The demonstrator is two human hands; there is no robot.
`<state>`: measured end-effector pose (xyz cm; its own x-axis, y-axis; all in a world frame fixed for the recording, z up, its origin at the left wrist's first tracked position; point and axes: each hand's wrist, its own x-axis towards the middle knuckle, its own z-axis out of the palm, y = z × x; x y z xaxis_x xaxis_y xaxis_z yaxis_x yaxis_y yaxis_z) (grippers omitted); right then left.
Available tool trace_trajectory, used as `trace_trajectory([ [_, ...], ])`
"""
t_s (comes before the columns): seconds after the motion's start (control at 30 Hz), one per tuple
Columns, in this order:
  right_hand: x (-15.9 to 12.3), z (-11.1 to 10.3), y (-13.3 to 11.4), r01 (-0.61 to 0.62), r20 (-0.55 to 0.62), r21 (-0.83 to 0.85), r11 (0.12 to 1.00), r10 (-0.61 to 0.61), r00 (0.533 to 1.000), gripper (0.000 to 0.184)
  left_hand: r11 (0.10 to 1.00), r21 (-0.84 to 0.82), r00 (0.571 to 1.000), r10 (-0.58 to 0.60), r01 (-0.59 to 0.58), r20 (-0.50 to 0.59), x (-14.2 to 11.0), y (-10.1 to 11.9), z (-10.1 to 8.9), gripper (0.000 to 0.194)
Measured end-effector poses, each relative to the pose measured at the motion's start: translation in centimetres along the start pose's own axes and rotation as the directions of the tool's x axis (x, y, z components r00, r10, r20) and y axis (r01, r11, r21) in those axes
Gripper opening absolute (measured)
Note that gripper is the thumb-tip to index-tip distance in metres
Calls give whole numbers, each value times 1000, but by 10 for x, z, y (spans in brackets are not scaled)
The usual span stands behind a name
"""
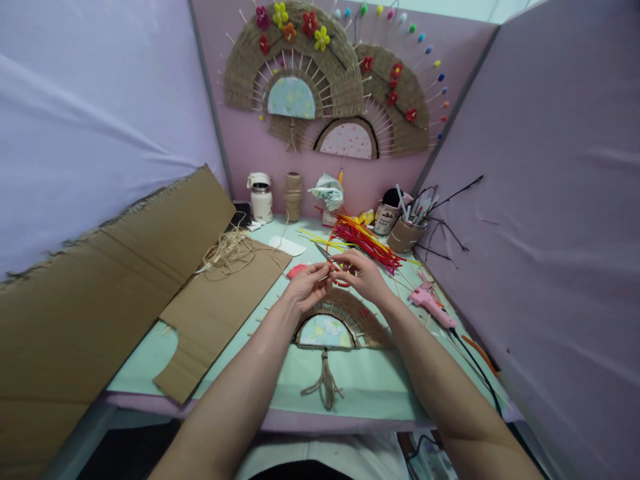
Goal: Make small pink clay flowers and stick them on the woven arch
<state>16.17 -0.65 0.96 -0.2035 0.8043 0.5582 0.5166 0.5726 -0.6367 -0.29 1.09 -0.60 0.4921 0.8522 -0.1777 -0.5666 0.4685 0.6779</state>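
Note:
Both hands meet above the far edge of a small woven twine fan (373, 321). The fan has a pale blue patterned half-circle centre (326, 331) and a twine tassel (326, 381). In my right hand (363, 273) is a pair of scissors (324, 253), its dark blades pointing away to the upper left. My left hand (311, 285) pinches a red-orange pipe cleaner (342, 284) at the fingertips; fingers hide much of it. A pinkish-red piece (297, 271) lies beside my left hand. Beyond the hands is a bundle of red and yellow pipe cleaners (367, 245).
Cardboard sheets (235, 287) and tangled twine (230, 252) lie left. A pink glue gun (434, 305) with a cord sits right. Along the back stand a white bottle (261, 203), a twine spool (293, 198) and a pot of pens (407, 233) near branches. Decorated fans (235, 83) hang behind.

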Motion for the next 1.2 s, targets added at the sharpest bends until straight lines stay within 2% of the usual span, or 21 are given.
trace_trajectory([
  [0.13,0,-5,-1,-28,-47,28,999,29,998,27,994,-22,993,108,-109,-38,2,0,-3,27],
  [0.2,-2,-7,-2,-41,-78,36,999,44,996,21,990,-25,990,139,-140,-28,2,0,-4,40],
  [0.27,-6,-11,-3,-55,-109,43,998,60,992,17,988,-25,988,154,-154,-14,3,0,-4,45],
  [0.43,-15,-20,-1,-90,-170,36,995,95,981,16,994,-15,994,105,-106,-30,3,1,-1,28],
  [0.53,-17,-25,4,-118,-203,10,993,118,972,18,997,10,997,76,-76,-27,2,1,0,26],
  [0.77,-17,-30,11,-145,-247,15,989,144,958,22,979,109,982,180,-173,-63,4,-3,2,28],
  [0.93,-18,-30,11,-135,-232,-26,991,125,965,25,991,90,995,102,-101,-3,3,-4,2,33],
  [1.03,-18,-29,11,-121,-218,-40,992,109,970,25,994,79,997,79,-80,13,1,-4,3,28],
  [1.2,-20,-23,8,-128,-180,40,991,134,975,21,992,99,997,73,-74,11,0,-4,4,23],
])
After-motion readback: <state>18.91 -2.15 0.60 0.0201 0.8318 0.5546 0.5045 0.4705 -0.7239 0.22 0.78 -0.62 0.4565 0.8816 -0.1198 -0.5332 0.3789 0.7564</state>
